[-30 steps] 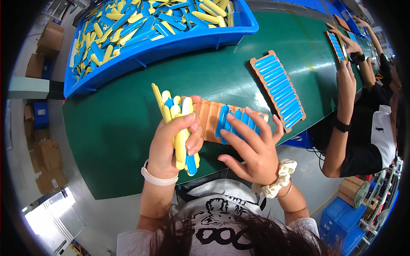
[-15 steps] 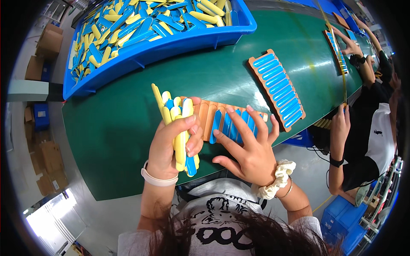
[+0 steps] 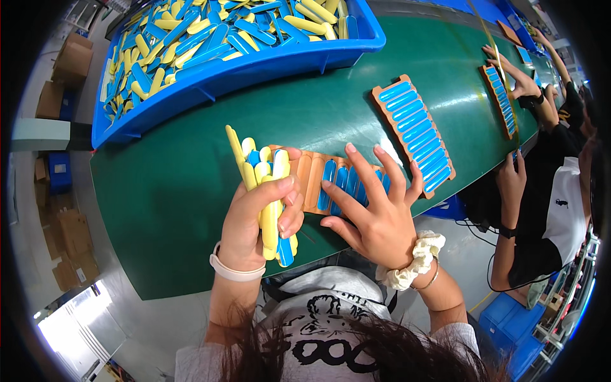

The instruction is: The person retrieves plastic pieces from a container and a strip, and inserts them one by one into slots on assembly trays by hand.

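Observation:
My left hand [image 3: 249,216] grips a bundle of slim, round-ended yellow and blue strips [image 3: 270,232], their ends sticking out above and below the fist. Close to its right lies a brown slotted tray [image 3: 301,170], partly covered by my hands. The slots at its left end are bare, while blue strips [image 3: 328,175] fill those farther right. Over these spreads my right hand [image 3: 385,229], fingers apart, its index fingertip on the leftmost blue strip. Whether the other fingers touch the tray cannot be seen.
A second brown tray [image 3: 452,172] full of blue strips lies to the right on the green table [image 3: 172,210]. At the far left stands a big blue bin [image 3: 267,62] heaped with yellow and blue strips. Co-workers' hands [image 3: 509,181] handle another filled tray [image 3: 489,71] at right.
My right hand has shifted slightly right, and the leftmost blue strip has moved right toward the others. My left hand holds its bundle almost unmoved. The co-worker's tray has moved nearer.

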